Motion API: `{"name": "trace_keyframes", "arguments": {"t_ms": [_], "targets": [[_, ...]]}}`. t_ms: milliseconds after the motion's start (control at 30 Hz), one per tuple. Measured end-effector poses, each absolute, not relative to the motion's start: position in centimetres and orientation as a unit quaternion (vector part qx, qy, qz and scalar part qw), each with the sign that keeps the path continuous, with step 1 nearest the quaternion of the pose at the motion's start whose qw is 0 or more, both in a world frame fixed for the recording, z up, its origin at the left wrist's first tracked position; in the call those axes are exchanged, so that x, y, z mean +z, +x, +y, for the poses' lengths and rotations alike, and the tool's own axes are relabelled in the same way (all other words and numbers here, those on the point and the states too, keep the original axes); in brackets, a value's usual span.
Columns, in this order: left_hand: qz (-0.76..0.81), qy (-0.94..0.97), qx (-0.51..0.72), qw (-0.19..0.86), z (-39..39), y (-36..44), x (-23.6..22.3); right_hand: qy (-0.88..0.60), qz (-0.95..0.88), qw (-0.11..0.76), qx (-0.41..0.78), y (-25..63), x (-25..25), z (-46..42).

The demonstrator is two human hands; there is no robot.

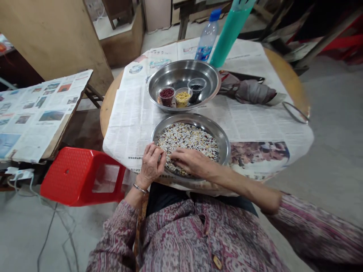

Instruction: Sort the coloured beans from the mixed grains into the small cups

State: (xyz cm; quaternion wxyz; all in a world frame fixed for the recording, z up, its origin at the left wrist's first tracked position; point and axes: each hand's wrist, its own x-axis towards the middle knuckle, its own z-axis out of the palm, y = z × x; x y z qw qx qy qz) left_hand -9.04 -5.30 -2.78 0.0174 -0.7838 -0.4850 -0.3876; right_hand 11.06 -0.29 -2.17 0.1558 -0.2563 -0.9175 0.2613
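Note:
In front of me is a shallow metal basin [226,140] holding a mix of white grains and dark, red and yellow beans [188,140]. My left hand [150,165] is at its near left rim, fingers curled in; whatever they hold is hidden. Over the left part of the mix is my right hand [194,162], its fingertips drawn together and touching or just above the grains. Farther back, a larger metal basin [214,77] contains three clear cups: red beans [166,93], yellow beans [182,98] and black beans [196,87].
Newspaper [127,124] covers the round table [109,107]. Behind the basins stand a blue-capped plastic bottle [206,39] and a tall green container [231,34]. A wrapped grey bundle [249,88] lies to the right. A red stool [69,172] is at the left.

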Motion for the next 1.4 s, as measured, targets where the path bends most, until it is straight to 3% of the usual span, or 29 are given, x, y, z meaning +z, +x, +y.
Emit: {"name": "trace_keyframes", "arguments": {"t_ms": [200,333,567,700,1000,1133,1400], "targets": [[-0.501,-0.773,-0.389,0.012,-5.4,-9.1,-3.3,-0.347,-0.895,0.250,0.129,8.9,-2.4,3.6],[-0.502,-0.771,-0.392,0.020,-5.4,-9.1,-3.3,-0.359,-0.900,0.242,0.054,7.0,-2.7,4.5],[-0.497,-0.767,-0.403,0.047,-5.5,-9.1,-3.1,-0.188,-0.953,0.191,0.137,6.4,-2.5,3.1],[-0.506,-0.764,-0.398,0.041,-5.5,-9.1,-3.2,-0.113,-0.975,0.149,0.123,9.2,-1.8,2.7],[-0.517,-0.763,-0.387,0.028,-5.5,-9.1,-3.4,-0.184,-0.959,0.186,0.110,15.3,-1.2,2.8],[-0.523,-0.767,-0.372,0.021,-5.5,-9.1,-3.4,-0.129,-0.979,0.143,0.068,14.0,-2.0,1.4],[-0.510,-0.773,-0.376,0.028,-5.4,-9.2,-3.3,-0.118,-0.975,0.181,0.057,10.3,-4.6,3.9]]}}
